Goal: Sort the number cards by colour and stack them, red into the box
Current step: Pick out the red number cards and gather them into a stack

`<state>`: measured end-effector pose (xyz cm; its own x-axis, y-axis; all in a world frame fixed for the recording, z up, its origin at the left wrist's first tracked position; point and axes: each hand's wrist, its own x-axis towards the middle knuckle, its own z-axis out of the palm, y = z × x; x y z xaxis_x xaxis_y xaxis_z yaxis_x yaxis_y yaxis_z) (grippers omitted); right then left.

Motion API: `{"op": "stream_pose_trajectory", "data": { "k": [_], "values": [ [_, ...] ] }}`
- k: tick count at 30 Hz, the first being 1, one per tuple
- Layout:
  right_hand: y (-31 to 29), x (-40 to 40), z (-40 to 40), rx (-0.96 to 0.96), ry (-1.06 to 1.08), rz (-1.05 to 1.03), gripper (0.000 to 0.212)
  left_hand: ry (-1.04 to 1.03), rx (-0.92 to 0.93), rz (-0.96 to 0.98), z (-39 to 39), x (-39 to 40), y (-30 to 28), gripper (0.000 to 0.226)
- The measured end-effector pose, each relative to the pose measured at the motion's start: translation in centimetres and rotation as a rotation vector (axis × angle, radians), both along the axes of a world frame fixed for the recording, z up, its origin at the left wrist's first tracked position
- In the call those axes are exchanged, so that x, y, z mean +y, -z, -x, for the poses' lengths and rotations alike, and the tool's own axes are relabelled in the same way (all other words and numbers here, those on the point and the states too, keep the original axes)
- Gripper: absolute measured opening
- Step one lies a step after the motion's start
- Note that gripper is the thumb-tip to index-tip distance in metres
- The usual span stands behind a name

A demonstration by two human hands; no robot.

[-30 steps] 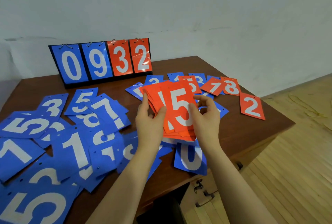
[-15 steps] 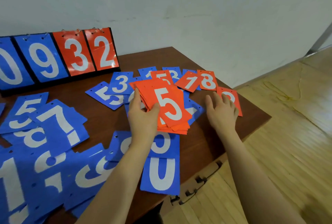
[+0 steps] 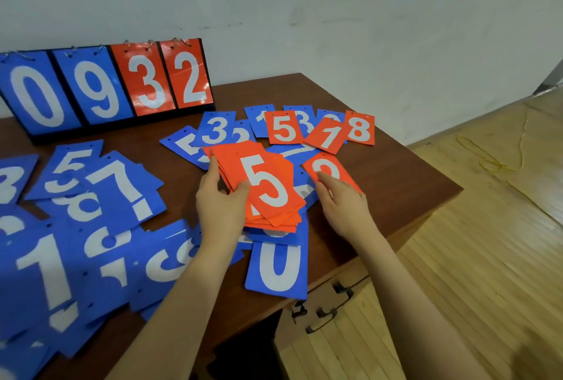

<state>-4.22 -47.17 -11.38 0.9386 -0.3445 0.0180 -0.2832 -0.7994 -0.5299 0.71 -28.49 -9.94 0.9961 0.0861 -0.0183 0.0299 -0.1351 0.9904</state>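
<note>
My left hand (image 3: 219, 209) grips a fanned stack of red cards (image 3: 268, 187) with a white 5 on top, held just above the table's middle. My right hand (image 3: 344, 206) rests with fairly straight fingers on a single red card (image 3: 327, 166), just right of the stack; its number is partly covered. Three more red cards lie loose at the far right: a 5 (image 3: 283, 128), a 1 (image 3: 329, 136) and an 8 (image 3: 359, 128). Blue cards (image 3: 100, 197) are scattered over the left and middle. No box is in view.
A black flip scoreboard (image 3: 106, 87) reading 0 9 3 2 stands at the back left against the wall. The brown table (image 3: 396, 178) ends close on the right and front, with drawer handles (image 3: 329, 315) below. A blue 0 card (image 3: 277, 270) overhangs the front edge.
My right hand let go of the stack, reached right onto the single red card and brought it left towards the stack. My left hand kept its hold. The view shifted rightward.
</note>
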Motion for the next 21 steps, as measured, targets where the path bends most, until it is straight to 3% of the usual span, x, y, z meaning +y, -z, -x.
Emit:
{"op": "stream_pose_trajectory", "data": {
  "k": [3,6,11,15,17,21],
  "values": [
    [0.0,0.8,0.0,-0.06,0.018,0.008,0.042,0.0,0.02,0.013,0.6,0.9,0.1,0.07],
    [-0.1,0.5,-0.3,-0.114,0.273,0.058,0.049,0.002,0.032,0.019,0.8,1.0,-0.2,0.07],
    [0.1,-0.1,-1.1,0.018,0.485,0.005,0.077,0.013,0.023,0.036,0.8,0.2,-0.7,0.068],
    [-0.4,-0.3,-2.0,0.08,0.539,-0.097,0.083,0.029,0.006,0.03,0.7,-0.2,-0.9,0.067],
    [-0.8,-0.4,-2.2,0.072,0.539,-0.173,0.077,0.032,0.013,0.034,0.7,-0.2,-0.8,0.067],
    [-0.7,0.1,-1.4,-0.143,0.449,-0.367,0.041,0.021,0.004,0.014,0.7,0.5,-0.5,0.068]
  ]
}}
